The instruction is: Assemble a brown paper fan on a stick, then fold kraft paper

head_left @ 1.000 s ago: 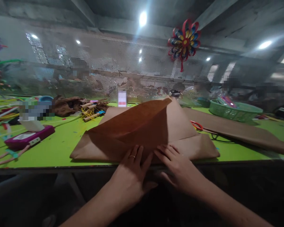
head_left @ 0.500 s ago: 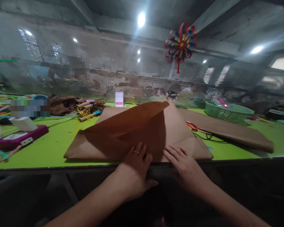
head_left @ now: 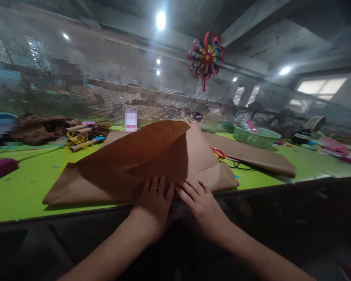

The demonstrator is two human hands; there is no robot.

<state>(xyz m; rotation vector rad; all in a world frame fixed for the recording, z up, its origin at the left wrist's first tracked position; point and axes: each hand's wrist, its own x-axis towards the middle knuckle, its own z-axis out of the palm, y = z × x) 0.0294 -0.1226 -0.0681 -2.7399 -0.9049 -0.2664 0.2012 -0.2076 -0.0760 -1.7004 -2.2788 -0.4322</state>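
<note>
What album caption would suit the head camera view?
Left hand and right hand rest on folded brown paper atop a lime-green table, a red-tasselled flower ornament hanging beyond.

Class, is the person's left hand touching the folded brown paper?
Touching: the head view shows the left hand with its fingers resting on the near side of the folded brown paper.

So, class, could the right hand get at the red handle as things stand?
Probably yes: the right hand rests on the nearer brown paper and would have to reach across its right side, but the visible red handle seems uncovered.
</note>
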